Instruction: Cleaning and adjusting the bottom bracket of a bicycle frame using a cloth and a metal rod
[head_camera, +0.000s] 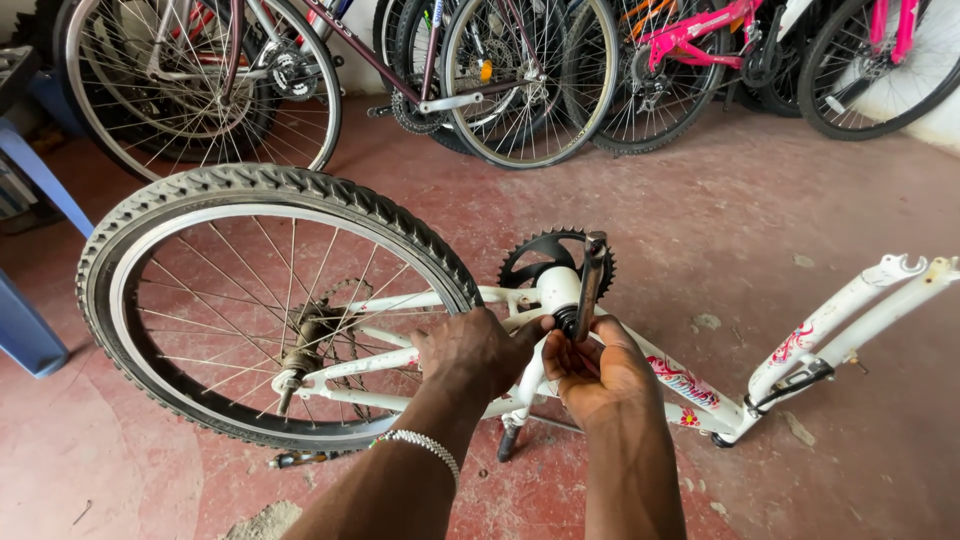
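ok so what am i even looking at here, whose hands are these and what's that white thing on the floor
One picture, from a camera worn on a person's head, looking down at their own bare hands. The white thing is a bicycle frame lying upside down on a red floor, rear wheel still fitted, front fork without a wheel. The left hand rests on the frame. The right hand is at the crank arm, beside the black chainring. More bicycles are parked behind.

two bare forearms, no sleeves, beaded white bracelet (424, 444) on the left wrist
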